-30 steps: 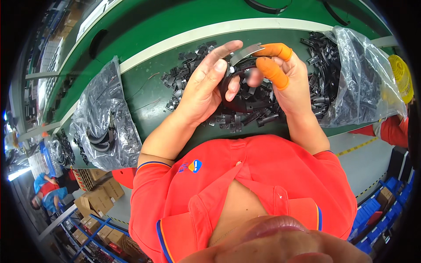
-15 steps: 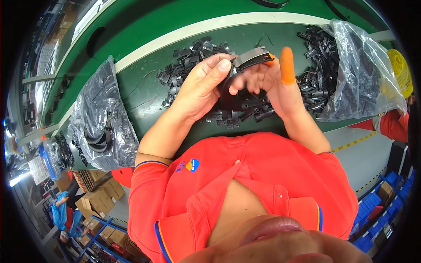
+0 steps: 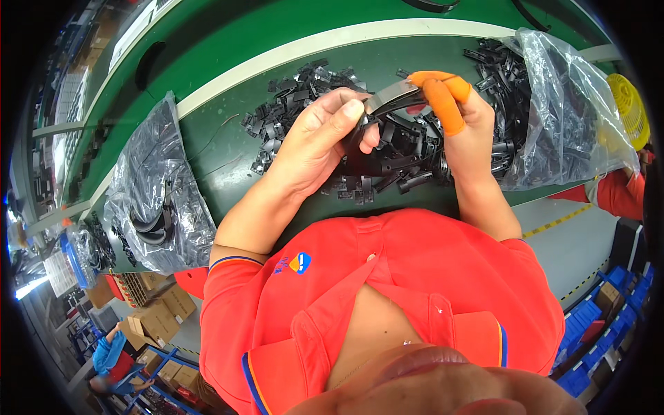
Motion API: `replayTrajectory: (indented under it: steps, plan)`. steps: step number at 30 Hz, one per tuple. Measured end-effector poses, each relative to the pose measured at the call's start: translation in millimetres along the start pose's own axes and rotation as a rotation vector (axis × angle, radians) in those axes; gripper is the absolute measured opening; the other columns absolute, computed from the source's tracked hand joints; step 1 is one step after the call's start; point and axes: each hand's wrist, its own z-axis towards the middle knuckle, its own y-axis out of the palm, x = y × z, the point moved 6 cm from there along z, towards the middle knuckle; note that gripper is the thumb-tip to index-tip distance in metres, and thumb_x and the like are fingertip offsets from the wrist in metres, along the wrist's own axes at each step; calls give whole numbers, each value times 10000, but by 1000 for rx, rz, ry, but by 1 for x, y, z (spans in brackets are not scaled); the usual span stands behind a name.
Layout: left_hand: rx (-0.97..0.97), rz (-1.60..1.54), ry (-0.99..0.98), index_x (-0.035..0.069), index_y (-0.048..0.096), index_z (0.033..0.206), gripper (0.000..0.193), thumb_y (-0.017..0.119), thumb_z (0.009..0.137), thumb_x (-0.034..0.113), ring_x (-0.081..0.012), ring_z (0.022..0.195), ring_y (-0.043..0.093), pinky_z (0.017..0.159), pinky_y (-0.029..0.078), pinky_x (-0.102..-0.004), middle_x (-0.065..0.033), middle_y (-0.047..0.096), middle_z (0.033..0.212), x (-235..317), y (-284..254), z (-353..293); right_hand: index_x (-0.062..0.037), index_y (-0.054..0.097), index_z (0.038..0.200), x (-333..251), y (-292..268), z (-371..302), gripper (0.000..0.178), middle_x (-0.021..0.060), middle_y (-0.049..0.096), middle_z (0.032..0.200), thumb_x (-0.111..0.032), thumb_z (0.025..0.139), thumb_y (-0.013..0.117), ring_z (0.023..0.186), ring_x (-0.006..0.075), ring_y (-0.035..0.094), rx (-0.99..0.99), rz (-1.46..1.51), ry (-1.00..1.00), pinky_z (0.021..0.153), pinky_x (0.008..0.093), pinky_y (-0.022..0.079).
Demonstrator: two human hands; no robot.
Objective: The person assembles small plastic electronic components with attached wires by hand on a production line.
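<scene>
My left hand (image 3: 311, 145) is closed around the near end of a curved, glossy black plastic band (image 3: 389, 97), with the thumb along its side. Orange finger cots cover the thumb and index finger of my right hand (image 3: 469, 128), which pinch the band's far right end. Below and behind the band, many small black plastic parts (image 3: 294, 104) lie heaped on the green work table (image 3: 225, 173). My palm and fingers hide part of the band's lower end.
At left a clear plastic bag (image 3: 149, 187) has curved black bands (image 3: 155, 227) on or in it. Another clear bag (image 3: 560, 124) lies at right beside a pile of longer black pieces (image 3: 487, 69). A yellow basket (image 3: 629, 114) stands beyond it. A pale strip (image 3: 277, 59) runs along the table's far side.
My right hand's fingers, spread with the index finger raised half a second ago, have closed onto the band's right end. My left hand keeps its hold in nearly the same place.
</scene>
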Motion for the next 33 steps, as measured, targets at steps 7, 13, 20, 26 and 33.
replayTrajectory:
  steps: [7,13,20,26,33]
  plan:
    - [-57,47,141,27,493,1023,277,510,905,277,-140,748,533,721,431,-270,-75,580,820,6,0,3,33,595,1020,12,7,4,246,49,601,760,-164,896,515,573,72,501,-92,162,139,539,213,417]
    - [-67,53,173,26,480,968,272,481,918,293,-99,705,467,647,381,-255,-22,493,771,8,1,5,85,502,1115,17,29,-13,394,96,613,756,-254,921,455,546,133,539,-179,870,397,614,296,508]
    - [-56,359,249,29,532,839,271,502,911,289,-84,690,466,647,375,-221,-9,507,761,11,4,5,86,513,1085,10,33,-11,374,108,606,736,-245,920,454,591,164,579,-234,652,345,628,300,512]
    - [71,746,438,17,554,811,210,550,871,218,-181,709,504,675,396,-282,-75,541,763,15,-1,-1,54,534,1057,10,36,-15,294,68,572,719,-197,914,479,580,125,524,-203,684,410,559,248,452]
    - [-146,1101,567,28,463,1041,381,661,743,157,-284,735,538,698,430,-350,-116,541,869,21,27,-9,-9,574,986,-3,24,-13,162,-21,542,688,-114,863,561,541,12,443,-109,71,253,475,140,335]
